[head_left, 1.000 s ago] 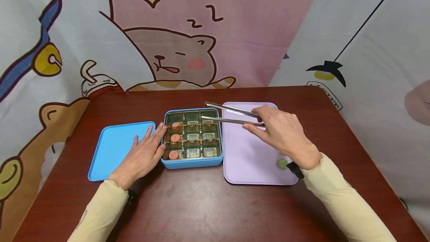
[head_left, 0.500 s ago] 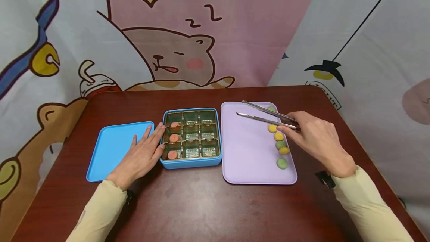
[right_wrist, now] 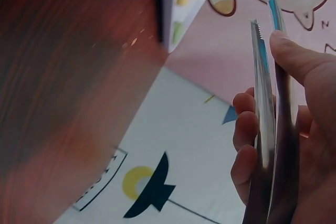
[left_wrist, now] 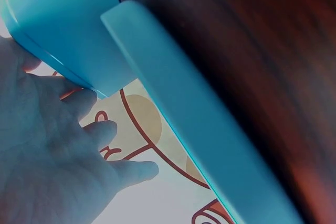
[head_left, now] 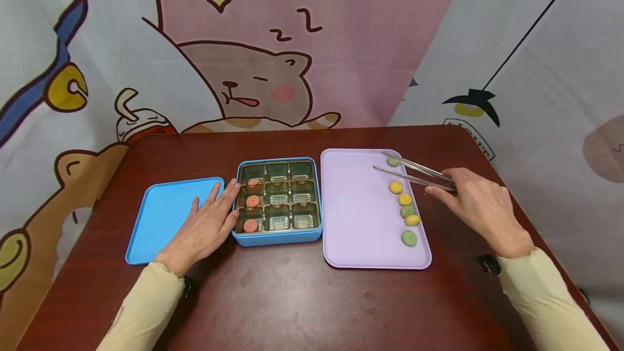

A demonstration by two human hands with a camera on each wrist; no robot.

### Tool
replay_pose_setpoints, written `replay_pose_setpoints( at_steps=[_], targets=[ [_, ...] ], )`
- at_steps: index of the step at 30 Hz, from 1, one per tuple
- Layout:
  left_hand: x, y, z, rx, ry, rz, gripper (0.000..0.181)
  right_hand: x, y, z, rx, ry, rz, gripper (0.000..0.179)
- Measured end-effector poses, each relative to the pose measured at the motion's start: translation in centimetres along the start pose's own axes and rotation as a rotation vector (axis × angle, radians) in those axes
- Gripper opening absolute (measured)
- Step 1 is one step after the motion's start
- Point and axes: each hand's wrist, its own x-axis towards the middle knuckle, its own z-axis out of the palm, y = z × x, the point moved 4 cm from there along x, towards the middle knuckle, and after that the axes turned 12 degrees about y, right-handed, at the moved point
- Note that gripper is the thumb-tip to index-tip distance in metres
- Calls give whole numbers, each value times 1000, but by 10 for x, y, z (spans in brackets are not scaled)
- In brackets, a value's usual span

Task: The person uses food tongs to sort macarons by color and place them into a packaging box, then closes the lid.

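Note:
My left hand (head_left: pixel 202 229) lies with spread, straight fingers against the left side of a blue box (head_left: pixel 278 239); the left wrist view shows fingers (left_wrist: pixel 79 103) at the box wall. Inside is a gold divided insert with three orange round pieces (head_left: pixel 252 201) in its left column. My right hand (head_left: pixel 480 207) grips metal tongs (head_left: pixel 414 166) between thumb and fingers, their two arms apart. The tong tips are over the far right of a lilac tray (head_left: pixel 361 232), close around a green round piece (head_left: pixel 392 161). Whether they touch it, I cannot tell.
Along the tray's right side lie yellow round pieces (head_left: pixel 404 199) and other green ones (head_left: pixel 409 238). A blue lid (head_left: pixel 163 221) is left of the box, partly beneath my left hand. A brown table (head_left: pixel 292 307) bears everything; a cartoon-printed cloth (head_left: pixel 361 42) hangs behind.
My right hand has moved right with the tongs, from above the box across the tray to the far green piece. My left hand has stayed at the box.

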Motion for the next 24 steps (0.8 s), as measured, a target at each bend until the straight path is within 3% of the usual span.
replay_pose_setpoints(
  at_steps=[12, 24],
  targets=[
    [-1, 0, 1, -3, 2, -4, 64, 3, 25, 13, -65, -36, 1, 54],
    [-1, 1, 1, -2, 2, -11, 64, 9, 30, 25, -127, -84, 18, 57]
  ],
)
